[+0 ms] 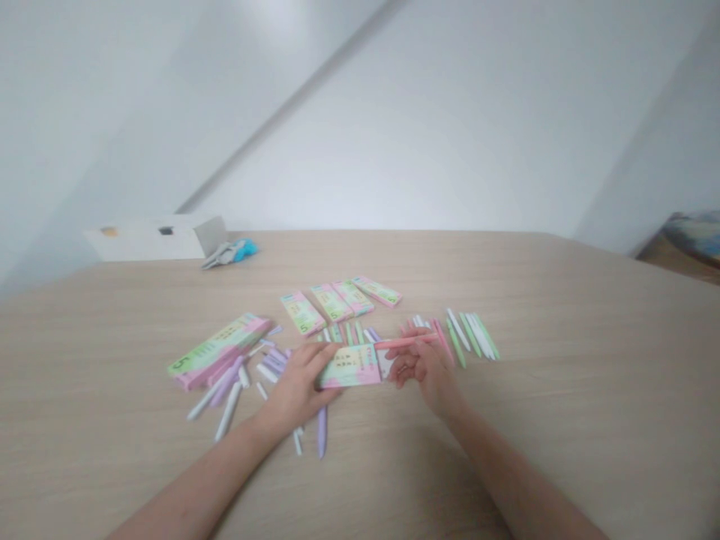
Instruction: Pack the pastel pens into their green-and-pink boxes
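My left hand is closed around a small pastel pen box, printed in pink and green, and holds it just above the table. At the box's right end, my right hand pinches a pink pen. The pen lies along the box's upper edge, its left tip at the end opening; whether the tip is inside I cannot tell. A pale flap shows between the box and my right fingers. Purple and white pens lie scattered beside my left hand. Green and white pens lie to the right of my right hand.
Several matching flat boxes lie behind my hands. More boxes are stacked at the left. A white carton stands at the back left, with a grey and blue item beside it. The wooden table meets a white wall.
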Demonstrator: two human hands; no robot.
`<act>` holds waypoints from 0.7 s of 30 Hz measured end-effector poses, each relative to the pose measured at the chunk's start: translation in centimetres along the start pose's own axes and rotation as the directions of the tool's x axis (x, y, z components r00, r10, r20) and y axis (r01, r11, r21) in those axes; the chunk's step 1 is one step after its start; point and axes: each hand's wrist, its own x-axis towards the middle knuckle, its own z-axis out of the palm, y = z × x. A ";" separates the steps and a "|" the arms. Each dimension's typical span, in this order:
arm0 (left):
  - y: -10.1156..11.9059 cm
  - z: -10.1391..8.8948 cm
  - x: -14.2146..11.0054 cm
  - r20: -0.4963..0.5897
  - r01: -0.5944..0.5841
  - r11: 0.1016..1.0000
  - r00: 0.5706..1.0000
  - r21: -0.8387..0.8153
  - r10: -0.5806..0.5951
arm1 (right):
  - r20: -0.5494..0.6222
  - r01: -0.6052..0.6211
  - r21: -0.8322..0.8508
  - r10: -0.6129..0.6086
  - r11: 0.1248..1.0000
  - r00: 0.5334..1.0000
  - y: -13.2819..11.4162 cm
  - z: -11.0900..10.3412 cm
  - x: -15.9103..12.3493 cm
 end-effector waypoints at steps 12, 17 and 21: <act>-0.2 0.2 -0.1 -0.001 -0.011 1.000 1.000 0.009 0.011 | -0.033 -0.017 -0.243 0.009 0.970 0.999 -0.2 0.3 0.0; -0.1 0.1 0.0 0.009 -0.007 1.000 1.000 0.011 0.007 | -0.019 -0.011 -0.156 0.008 0.988 1.000 -0.1 0.2 -0.1; -0.1 0.1 0.0 -0.005 -0.010 1.000 1.000 0.003 0.010 | 0.014 0.002 -0.134 0.000 0.991 1.000 0.0 0.2 -0.2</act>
